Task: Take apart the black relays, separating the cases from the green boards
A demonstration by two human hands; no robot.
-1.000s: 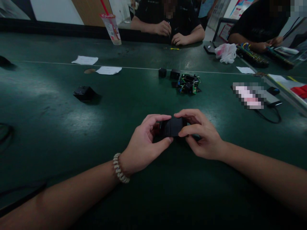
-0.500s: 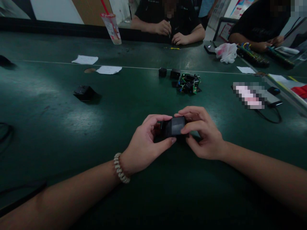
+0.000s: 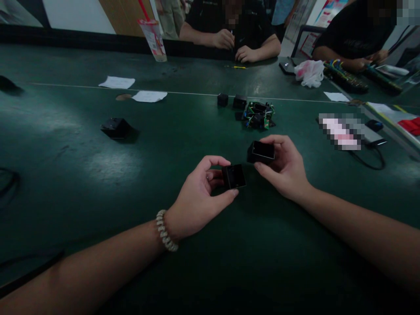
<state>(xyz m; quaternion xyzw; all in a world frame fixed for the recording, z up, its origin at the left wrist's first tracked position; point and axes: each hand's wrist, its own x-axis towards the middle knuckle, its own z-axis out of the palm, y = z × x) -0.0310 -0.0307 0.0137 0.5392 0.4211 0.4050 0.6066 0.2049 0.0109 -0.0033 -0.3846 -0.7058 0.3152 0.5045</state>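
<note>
Between the thumb and fingers of my left hand (image 3: 200,197) is a small black box part (image 3: 234,176), its hollow-looking dark face turned up. My right hand (image 3: 288,170) grips a second black box part (image 3: 261,152), a little farther off and to the right. The two parts are apart, with a narrow gap between them. Beyond my hands lie a pile of small circuit boards with wires (image 3: 259,114) and two small black blocks (image 3: 222,99) (image 3: 239,101). Another black block (image 3: 115,127) sits to the left on the green table (image 3: 164,140).
Two paper slips (image 3: 117,82) (image 3: 150,96) and a plastic cup with a red straw (image 3: 153,40) are at the far left. To the right are a phone-like device (image 3: 341,131) with a cable, a plastic bag (image 3: 309,73) and circuit boards (image 3: 348,78). People sit across the table.
The black object held between both hands is now two separate parts. My right hand has moved slightly up and away with one; my left hand keeps the other, nearly in place.
</note>
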